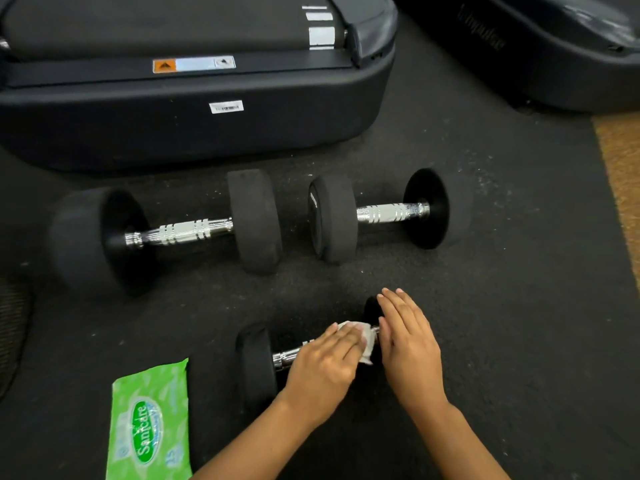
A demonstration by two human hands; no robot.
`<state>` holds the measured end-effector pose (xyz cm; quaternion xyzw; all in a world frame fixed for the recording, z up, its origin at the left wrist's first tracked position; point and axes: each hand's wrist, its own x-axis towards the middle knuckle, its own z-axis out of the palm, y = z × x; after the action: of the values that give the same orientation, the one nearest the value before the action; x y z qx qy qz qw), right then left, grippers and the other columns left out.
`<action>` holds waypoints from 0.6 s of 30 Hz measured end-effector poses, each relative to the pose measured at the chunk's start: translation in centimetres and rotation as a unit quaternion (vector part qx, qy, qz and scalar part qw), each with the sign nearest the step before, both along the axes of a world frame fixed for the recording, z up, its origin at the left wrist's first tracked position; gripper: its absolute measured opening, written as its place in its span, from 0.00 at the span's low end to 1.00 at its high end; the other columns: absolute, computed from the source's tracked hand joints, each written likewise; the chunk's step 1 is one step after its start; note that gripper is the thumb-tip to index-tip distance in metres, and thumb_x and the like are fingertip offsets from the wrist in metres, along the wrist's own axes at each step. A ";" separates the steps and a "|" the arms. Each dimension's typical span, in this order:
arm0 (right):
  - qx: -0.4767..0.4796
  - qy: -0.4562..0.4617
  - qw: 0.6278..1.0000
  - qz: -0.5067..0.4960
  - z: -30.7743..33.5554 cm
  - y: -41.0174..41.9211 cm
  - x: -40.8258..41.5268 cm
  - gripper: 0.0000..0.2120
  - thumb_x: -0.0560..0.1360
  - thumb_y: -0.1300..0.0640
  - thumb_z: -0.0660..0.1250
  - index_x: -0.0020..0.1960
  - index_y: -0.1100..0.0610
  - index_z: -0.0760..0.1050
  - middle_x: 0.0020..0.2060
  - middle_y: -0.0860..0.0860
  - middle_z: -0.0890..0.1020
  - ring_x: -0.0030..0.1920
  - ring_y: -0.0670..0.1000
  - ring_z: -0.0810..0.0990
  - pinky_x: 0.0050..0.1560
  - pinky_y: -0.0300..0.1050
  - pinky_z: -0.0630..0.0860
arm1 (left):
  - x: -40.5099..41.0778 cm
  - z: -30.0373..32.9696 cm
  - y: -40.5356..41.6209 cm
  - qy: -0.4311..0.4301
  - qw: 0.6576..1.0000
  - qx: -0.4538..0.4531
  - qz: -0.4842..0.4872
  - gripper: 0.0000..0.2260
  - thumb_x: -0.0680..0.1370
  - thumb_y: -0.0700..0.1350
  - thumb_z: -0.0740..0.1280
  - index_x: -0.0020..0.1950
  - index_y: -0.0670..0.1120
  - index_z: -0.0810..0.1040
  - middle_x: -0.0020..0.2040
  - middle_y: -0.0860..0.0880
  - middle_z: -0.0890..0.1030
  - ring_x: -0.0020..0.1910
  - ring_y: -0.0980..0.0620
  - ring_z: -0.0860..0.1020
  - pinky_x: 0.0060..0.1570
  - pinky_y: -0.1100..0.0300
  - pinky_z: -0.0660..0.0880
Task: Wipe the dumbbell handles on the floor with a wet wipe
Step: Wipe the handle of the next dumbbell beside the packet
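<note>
I've got two dumbbells end to end, the left dumbbell and right dumbbell, before the treadmill base; nearer me lies a third dumbbell, wet-wipe pack at its left on the floor mat.

Viewpoint: worn on the head, above the floor mat
Facing: forward and steeply down
Nearness: both forearms seen close at the bottom edge
Far edge: treadmill base is framed
Shared views: single view only
</note>
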<state>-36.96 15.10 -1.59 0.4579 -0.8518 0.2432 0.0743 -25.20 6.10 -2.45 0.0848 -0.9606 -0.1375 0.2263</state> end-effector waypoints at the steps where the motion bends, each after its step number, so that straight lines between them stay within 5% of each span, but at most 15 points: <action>1: -0.002 -0.002 1.000 -0.003 0.0 -0.1 0.0 0.19 0.78 0.56 0.53 0.62 0.62 0.74 0.61 0.55 0.77 0.67 0.49 0.66 0.68 0.42 0.59 | -0.2 0.1 0.1 -0.004 1.000 -0.002 0.004 0.15 0.71 0.37 0.59 0.49 0.40 0.83 0.49 0.44 0.84 0.50 0.50 0.82 0.56 0.58 0.73; 6: 0.018 0.001 1.000 0.002 0.3 0.2 0.1 0.19 0.78 0.55 0.54 0.62 0.62 0.75 0.60 0.56 0.77 0.66 0.50 0.67 0.68 0.41 0.57 | -1.8 0.5 0.3 -0.018 1.000 -0.012 -0.023 0.10 0.69 0.36 0.70 0.50 0.39 0.82 0.50 0.43 0.83 0.52 0.50 0.81 0.59 0.57 0.71; 11: 0.017 -0.053 0.998 0.021 0.9 0.3 -0.3 0.20 0.78 0.52 0.52 0.64 0.59 0.73 0.63 0.52 0.75 0.68 0.46 0.63 0.68 0.44 0.62 | 0.7 0.6 -0.5 -0.037 0.998 0.041 0.008 0.20 0.58 0.35 0.80 0.48 0.41 0.83 0.47 0.45 0.84 0.48 0.51 0.82 0.55 0.56 0.75; 15: -0.023 -0.103 0.987 0.122 2.6 1.2 0.3 0.18 0.77 0.47 0.59 0.63 0.55 0.74 0.63 0.46 0.73 0.70 0.45 0.63 0.69 0.42 0.60 | 1.1 2.6 -1.8 -0.002 0.995 0.067 0.075 0.16 0.61 0.37 0.78 0.48 0.42 0.83 0.44 0.48 0.84 0.42 0.53 0.83 0.52 0.56 0.77; 18: -0.009 -0.059 0.985 0.163 3.7 0.7 1.6 0.15 0.75 0.45 0.62 0.57 0.50 0.73 0.57 0.46 0.76 0.63 0.46 0.68 0.63 0.41 0.62 | 1.7 4.8 -2.7 0.003 0.990 0.109 0.092 0.12 0.70 0.45 0.65 0.51 0.43 0.80 0.41 0.48 0.84 0.39 0.52 0.82 0.50 0.57 0.78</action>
<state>-35.39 15.85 2.13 0.5749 -0.7665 0.2861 -0.0127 -23.48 3.36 2.38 0.1964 -0.9273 -0.2200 0.2306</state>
